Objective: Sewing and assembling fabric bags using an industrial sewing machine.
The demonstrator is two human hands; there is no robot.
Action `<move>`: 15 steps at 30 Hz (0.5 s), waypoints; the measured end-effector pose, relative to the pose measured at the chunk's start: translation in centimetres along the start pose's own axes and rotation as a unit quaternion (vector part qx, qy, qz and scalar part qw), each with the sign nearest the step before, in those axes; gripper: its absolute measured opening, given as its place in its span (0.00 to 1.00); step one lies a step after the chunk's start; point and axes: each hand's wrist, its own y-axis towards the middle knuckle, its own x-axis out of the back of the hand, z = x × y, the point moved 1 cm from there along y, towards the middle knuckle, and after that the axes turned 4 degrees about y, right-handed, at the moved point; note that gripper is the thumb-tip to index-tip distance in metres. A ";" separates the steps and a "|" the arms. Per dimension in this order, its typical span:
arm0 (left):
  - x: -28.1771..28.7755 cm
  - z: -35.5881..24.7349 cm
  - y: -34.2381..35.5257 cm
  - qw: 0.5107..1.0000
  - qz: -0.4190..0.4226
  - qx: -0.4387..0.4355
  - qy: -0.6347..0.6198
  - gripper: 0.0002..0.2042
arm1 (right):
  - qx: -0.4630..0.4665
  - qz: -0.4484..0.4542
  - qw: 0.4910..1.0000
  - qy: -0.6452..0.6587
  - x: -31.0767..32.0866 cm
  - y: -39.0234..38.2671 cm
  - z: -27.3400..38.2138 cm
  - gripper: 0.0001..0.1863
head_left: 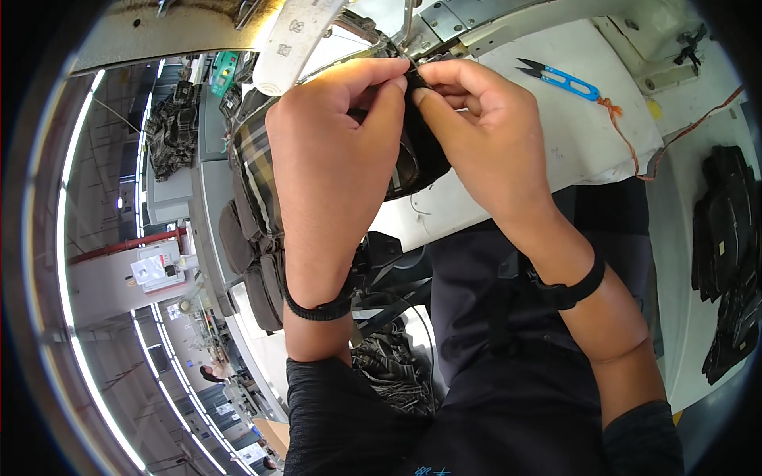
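Note:
My left hand (pixel 337 147) is closed, thumb and forefinger pinched together at the upper edge of a dark fabric piece (pixel 427 143). Just beside it, my right hand (pixel 496 131) pinches the same edge, its other fingers curled in. Both sets of fingertips almost meet below the sewing machine's needle area (pixel 409 32). The exact bit of cloth between them is too small to make out. Under and left of my left hand lies plaid fabric (pixel 258 155) with a pale strip, seemingly part of the same bag-like item.
Blue-handled thread snips (pixel 567 81) lie on the white work surface (pixel 548 143) at right, tied to an orange cord (pixel 627 143). Dark pieces hang in stacks at far right (pixel 724 238). Dark padded pieces (pixel 258 270) lie at left; bundled plaid cloth (pixel 393 365) sits below.

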 end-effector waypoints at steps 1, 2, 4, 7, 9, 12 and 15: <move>-0.2 0.1 -0.1 1.000 -0.010 0.002 -0.002 0.09 | -0.001 -0.001 1.000 0.001 -0.1 0.0 -0.3 0.10; -0.4 0.2 -0.3 1.000 -0.006 0.000 -0.004 0.09 | 0.007 -0.003 1.000 0.017 0.0 0.0 -0.7 0.10; -1.0 0.2 -0.8 1.000 -0.001 0.013 -0.006 0.13 | 0.016 -0.010 0.999 0.030 0.2 0.2 -1.1 0.10; -1.2 -0.4 -2.5 0.997 -0.001 -0.026 0.078 0.17 | 0.014 -0.007 0.999 0.033 0.3 0.3 -1.0 0.09; -1.5 0.0 -3.3 0.989 -0.010 -0.075 0.130 0.19 | -0.002 0.011 0.999 0.039 0.1 0.2 -0.6 0.08; -1.2 1.1 -3.1 0.974 -0.066 -0.134 0.171 0.15 | -0.035 0.042 0.998 -0.008 0.2 -0.2 0.0 0.12; 0.1 1.7 -1.8 0.999 0.035 -0.022 -0.012 0.15 | -0.014 0.025 0.995 -0.094 0.3 -1.3 -0.2 0.16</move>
